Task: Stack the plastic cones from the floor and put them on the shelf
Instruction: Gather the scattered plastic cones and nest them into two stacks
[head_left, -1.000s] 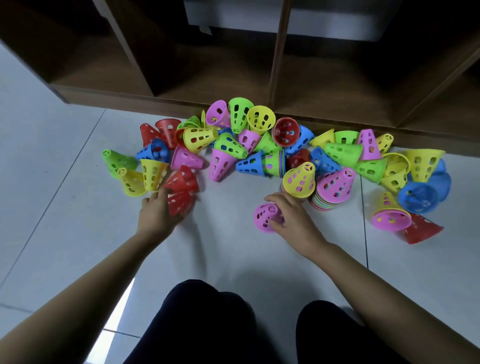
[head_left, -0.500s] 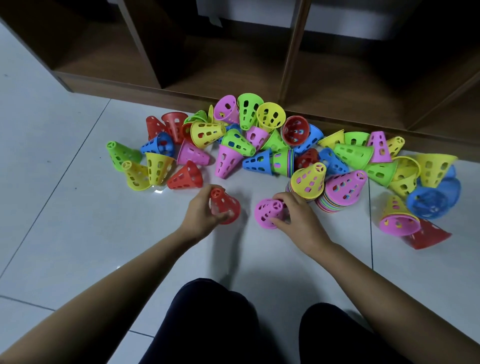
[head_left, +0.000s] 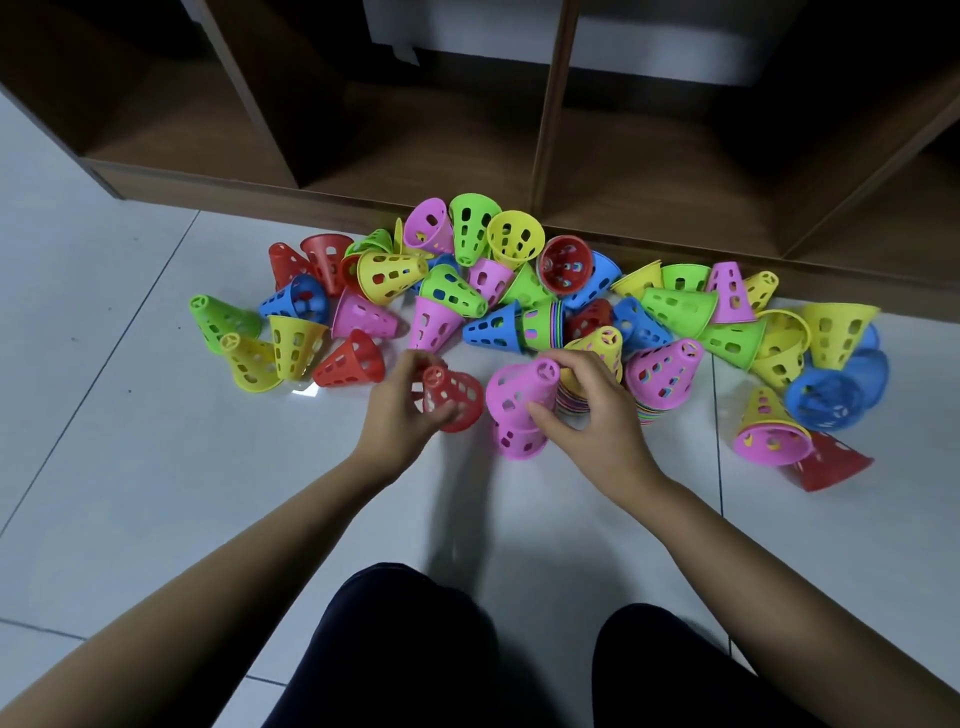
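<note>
We record:
- left hand (head_left: 400, 415), fingers curled round one red cone (head_left: 454, 400), just left of the right hand.
- right hand (head_left: 587, 415), gripping a pink pair (head_left: 519, 400), one cone nested in the other.
- just beyond the right hand, two many-coloured nested stacks: yellow-topped stack (head_left: 597, 348) and pink-topped stack (head_left: 665, 374).
- beyond both hands, loose cones (head_left: 452, 296) lying on the floor (head_left: 156, 467) against the shelf (head_left: 467, 156).

Your left hand (head_left: 397, 415) now brings the red cone (head_left: 454, 397) from the pile to just beside the pink cones (head_left: 519, 402). Your right hand (head_left: 589, 415) now holds those tip-up.
</note>
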